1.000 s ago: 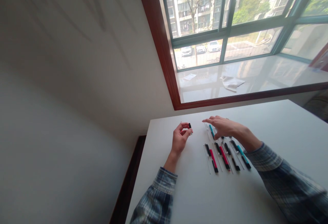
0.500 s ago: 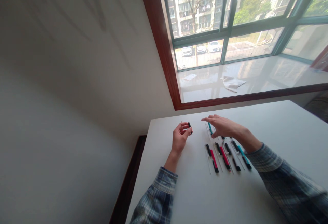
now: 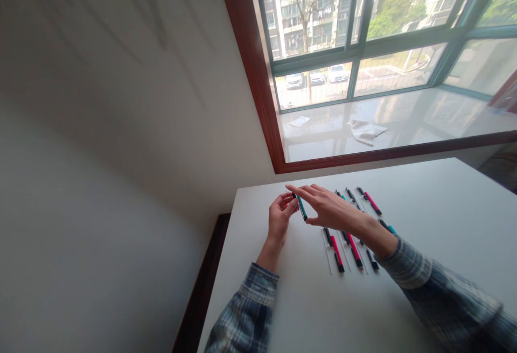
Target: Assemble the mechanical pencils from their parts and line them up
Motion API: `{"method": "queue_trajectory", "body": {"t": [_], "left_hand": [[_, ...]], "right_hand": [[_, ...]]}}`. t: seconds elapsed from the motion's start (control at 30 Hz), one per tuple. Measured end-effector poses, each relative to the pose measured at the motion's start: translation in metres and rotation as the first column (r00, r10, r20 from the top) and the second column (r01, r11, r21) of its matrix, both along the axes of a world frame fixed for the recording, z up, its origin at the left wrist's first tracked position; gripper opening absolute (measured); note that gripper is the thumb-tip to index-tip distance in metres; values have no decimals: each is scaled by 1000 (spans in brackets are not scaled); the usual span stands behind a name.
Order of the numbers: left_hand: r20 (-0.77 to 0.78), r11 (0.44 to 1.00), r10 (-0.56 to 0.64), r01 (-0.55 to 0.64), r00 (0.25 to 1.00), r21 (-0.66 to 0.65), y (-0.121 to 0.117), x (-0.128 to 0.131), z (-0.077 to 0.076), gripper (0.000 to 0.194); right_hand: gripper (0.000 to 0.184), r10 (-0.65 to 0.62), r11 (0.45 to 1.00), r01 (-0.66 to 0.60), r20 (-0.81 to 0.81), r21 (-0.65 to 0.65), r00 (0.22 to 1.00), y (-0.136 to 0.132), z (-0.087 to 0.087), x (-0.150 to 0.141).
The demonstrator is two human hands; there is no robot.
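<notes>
Over white tabletop (image 3: 416, 202), left hand (image 3: 280, 218) pinching slim teal plastic pen (image 3: 302, 209), right hand (image 3: 333, 207) spread beside

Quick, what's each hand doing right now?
Left hand: closed, holding a teal pen.
Right hand: open, reaching over the pen, no grip visible.

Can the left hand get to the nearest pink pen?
Probably yes. Only bare white table lies between the left hand and the pink pen. But that hand seems busy holding the teal pen.
</notes>
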State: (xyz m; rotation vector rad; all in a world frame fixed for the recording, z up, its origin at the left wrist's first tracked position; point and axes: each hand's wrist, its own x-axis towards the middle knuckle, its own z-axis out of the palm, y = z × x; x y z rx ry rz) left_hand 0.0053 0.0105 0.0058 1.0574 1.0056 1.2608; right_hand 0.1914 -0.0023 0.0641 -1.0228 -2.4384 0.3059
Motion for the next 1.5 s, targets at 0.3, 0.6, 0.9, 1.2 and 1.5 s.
{"method": "queue_trajectory", "body": {"t": [0.3,0.6,0.9,1.2,1.5], "left_hand": [[-1,999,-47,47,999,-4,-2,0,3,42],[19,997,-61,61,998,-41,-1,-3,0,40],[-50,997,-45,41,998,-67,-6,-6,-3,38],[-123,997,-58,51,991,-58,-11,-4,1,35],[-126,997,-60,53,990,-57,-11,-3,3,35]], "right_hand": [[120,-12,999,12,11,35,1000,0,-5,-2],[109,-13,999,13,-7,34,1000,1,2,4],[9,-321,932,351,243,-89,915,29,-9,55],[10,-290,922,351,311,-163,905,33,-35,57],[11,-276,941,304,185,-145,943,35,-35,52]]}}
